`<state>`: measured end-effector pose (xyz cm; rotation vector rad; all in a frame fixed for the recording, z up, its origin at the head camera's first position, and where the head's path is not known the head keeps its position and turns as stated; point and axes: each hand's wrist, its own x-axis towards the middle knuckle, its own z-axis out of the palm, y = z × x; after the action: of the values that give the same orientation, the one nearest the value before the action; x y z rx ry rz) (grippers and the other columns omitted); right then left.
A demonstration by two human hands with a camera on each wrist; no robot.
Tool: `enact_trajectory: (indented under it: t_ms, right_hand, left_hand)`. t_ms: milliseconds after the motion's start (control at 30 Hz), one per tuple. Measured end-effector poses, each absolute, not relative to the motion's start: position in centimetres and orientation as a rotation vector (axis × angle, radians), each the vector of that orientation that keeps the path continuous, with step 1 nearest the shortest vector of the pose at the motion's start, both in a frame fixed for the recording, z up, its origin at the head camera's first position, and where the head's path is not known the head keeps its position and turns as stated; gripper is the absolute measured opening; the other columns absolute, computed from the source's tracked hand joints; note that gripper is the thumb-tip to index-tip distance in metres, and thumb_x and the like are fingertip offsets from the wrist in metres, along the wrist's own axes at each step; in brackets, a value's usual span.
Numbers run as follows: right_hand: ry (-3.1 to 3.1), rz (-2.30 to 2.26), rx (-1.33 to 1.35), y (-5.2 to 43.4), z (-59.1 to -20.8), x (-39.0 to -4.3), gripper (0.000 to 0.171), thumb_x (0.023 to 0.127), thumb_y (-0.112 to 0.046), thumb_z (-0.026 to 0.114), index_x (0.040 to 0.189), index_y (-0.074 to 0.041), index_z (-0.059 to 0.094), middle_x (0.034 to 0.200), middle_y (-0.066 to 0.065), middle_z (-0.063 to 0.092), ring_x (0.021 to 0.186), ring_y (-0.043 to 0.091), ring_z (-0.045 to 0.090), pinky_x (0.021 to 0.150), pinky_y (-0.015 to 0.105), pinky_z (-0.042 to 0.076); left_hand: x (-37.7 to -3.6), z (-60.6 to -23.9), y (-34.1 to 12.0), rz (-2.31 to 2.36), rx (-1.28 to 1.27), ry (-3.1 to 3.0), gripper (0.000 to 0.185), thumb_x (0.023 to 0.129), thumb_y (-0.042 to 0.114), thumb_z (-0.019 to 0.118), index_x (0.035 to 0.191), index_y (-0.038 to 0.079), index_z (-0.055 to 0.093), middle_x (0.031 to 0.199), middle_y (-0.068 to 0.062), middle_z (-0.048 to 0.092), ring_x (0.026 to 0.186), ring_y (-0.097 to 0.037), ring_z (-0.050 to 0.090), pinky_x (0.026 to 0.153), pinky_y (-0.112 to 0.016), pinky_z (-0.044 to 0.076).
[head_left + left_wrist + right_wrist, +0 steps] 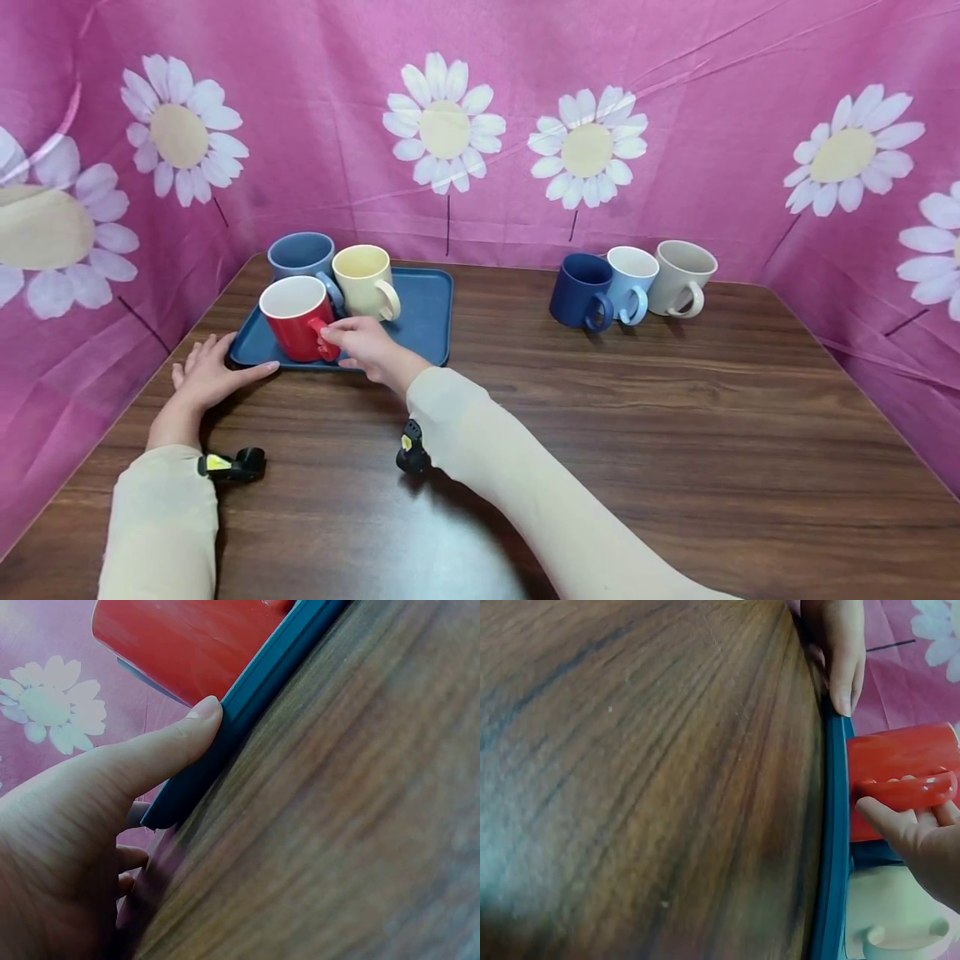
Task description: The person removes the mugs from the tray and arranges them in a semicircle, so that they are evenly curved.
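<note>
A red mug (pixel 297 317) stands at the front left of a blue tray (pixel 427 321), with a grey-blue mug (pixel 301 255) and a cream mug (pixel 363 281) behind it. My right hand (pixel 358 340) pinches the red mug's handle (pixel 911 791); the fingers (pixel 900 825) curl round it. My left hand (pixel 206 373) lies flat on the table, its thumb (pixel 161 754) pressed against the tray's front edge (pixel 255 705). The red mug (pixel 187 637) looms just past that edge.
At the back right of the wooden table (pixel 600 417) stand a dark blue mug (pixel 582 290), a light blue mug (pixel 632 282) and a beige mug (pixel 681 277). Pink flowered cloth (pixel 675 125) walls in the table on three sides.
</note>
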<state>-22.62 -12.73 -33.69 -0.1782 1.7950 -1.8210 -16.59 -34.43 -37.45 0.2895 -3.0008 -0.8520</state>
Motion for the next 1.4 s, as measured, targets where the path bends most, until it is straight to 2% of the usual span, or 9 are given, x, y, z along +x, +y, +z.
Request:
enact_trajectory:
  t_ms: [567, 933, 1400]
  right_hand:
    - [1.766, -1.904, -0.033, -13.8, -34.3, -22.2, 0.014, 0.083, -0.01, 0.056, 0.085, -0.002, 0.068, 0.076, 0.006, 0.065, 0.076, 0.016, 0.06, 0.08, 0.041, 0.042]
    - [1.713, -1.961, -0.066, -13.5, -33.9, -21.6, 0.014, 0.083, -0.009, 0.056, 0.086, -0.001, 0.068, 0.077, 0.008, 0.065, 0.077, 0.017, 0.061, 0.078, 0.044, 0.043]
    - [1.6, -1.906, -0.147, -10.3, -32.1, -18.9, 0.016, 0.083, -0.009, 0.056, 0.091, 0.001, 0.066, 0.081, 0.011, 0.065, 0.078, 0.02, 0.061, 0.083, 0.049, 0.038]
  left_hand:
    - [-16.8, -37.9, -34.6, -0.85, 0.295, -3.001, 0.097, 0.072, 0.059, 0.054, 0.133, -0.005, 0.016, 0.131, -0.038, 0.007, 0.118, -0.053, -0.001, 0.083, -0.068, -0.005]
    - [-16.8, -37.8, -34.6, -0.845, 0.293, -2.99, 0.097, 0.071, 0.059, 0.055, 0.133, -0.005, 0.017, 0.13, -0.038, 0.008, 0.118, -0.053, -0.001, 0.083, -0.068, -0.004]
    - [-16.8, -37.8, -34.5, -0.851, 0.28, -2.988, 0.095, 0.073, 0.058, 0.054, 0.132, -0.006, 0.017, 0.13, -0.039, 0.008, 0.117, -0.053, -0.002, 0.082, -0.069, -0.004]
